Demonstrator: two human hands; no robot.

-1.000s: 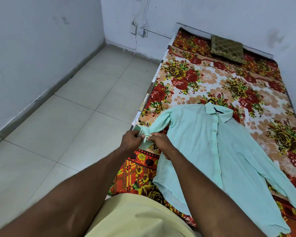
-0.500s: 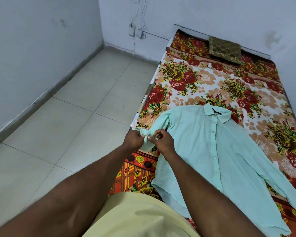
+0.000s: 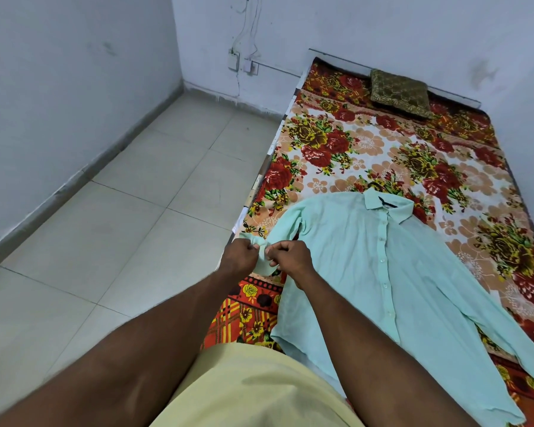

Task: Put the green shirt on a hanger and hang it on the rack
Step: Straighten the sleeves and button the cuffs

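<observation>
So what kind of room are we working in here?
Probably a small bedroom: a low bed with a floral sheet, a cushion at its far end, tiled floor, plain walls.

You are wearing a pale yellow garment (image 3: pixel 253 392), which is filling the lower middle of the view. Its cloth is looking plain, one colour all over, with soft shading and a rounded upper edge. Only a part of it is showing, so I cannot tell which kind of garment it is. Your left forearm (image 3: pixel 154 340) and your right forearm (image 3: pixel 367 334) are showing bare along all the length that the camera is catching. Your left hand (image 3: pixel 239 257) and your right hand (image 3: pixel 293 257) are showing bare as well.
</observation>
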